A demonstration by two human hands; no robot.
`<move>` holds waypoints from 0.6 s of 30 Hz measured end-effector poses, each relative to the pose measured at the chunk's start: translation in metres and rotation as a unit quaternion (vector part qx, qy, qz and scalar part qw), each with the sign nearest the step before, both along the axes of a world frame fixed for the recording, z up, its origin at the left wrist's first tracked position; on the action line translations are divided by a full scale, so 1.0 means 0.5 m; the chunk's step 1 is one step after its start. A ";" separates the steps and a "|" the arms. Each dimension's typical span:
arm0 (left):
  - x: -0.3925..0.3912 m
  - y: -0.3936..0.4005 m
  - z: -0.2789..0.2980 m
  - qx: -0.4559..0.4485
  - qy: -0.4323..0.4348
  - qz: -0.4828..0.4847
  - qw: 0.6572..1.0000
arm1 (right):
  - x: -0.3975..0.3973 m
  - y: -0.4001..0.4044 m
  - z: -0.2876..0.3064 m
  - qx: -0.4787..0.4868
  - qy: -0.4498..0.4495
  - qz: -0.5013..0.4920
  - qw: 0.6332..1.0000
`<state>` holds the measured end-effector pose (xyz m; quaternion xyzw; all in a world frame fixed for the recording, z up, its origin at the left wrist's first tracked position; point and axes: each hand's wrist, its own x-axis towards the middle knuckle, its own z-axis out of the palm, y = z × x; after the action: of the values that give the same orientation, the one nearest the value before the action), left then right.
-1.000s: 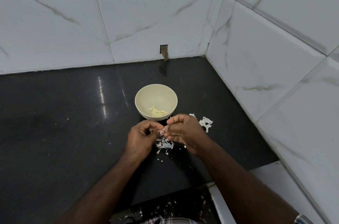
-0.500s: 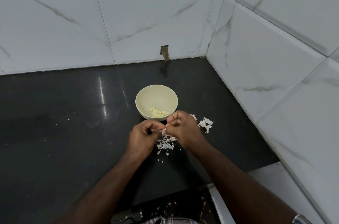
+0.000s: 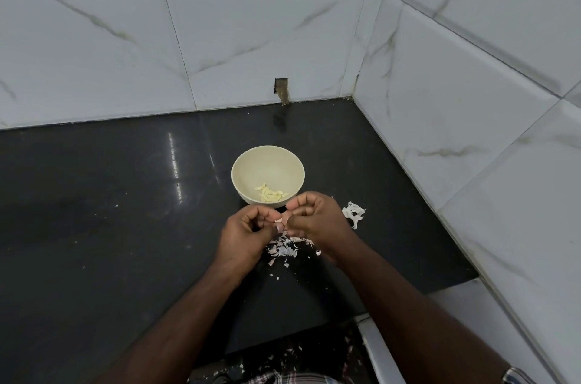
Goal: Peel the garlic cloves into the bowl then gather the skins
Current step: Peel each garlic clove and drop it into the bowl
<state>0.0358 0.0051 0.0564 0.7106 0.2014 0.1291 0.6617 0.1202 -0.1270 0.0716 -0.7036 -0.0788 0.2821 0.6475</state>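
Cream bowl (image 3: 239, 177) holding peeled cloves (image 3: 271, 193), papery skins (image 3: 287, 249) scattered just in front

1. No text, label, brand, number or sign can be read anywhere in the head view.
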 end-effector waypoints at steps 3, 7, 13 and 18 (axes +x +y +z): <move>-0.001 -0.002 0.006 -0.036 -0.003 0.013 0.999 | 0.000 0.000 -0.001 0.011 -0.003 0.003 1.000; 0.001 -0.003 0.007 -0.066 -0.009 0.031 0.997 | 0.001 0.002 -0.001 0.009 -0.030 0.007 0.999; 0.002 -0.002 0.009 -0.095 -0.013 0.041 0.995 | 0.000 -0.002 -0.005 -0.030 -0.103 0.030 0.994; 0.004 -0.004 0.010 -0.079 -0.014 0.031 0.996 | 0.000 0.001 -0.010 -0.051 -0.140 0.022 0.989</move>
<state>0.0378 0.0028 0.0616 0.6474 0.2234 0.1434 0.7144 0.1205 -0.1267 0.0667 -0.7665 -0.1699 0.1987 0.5866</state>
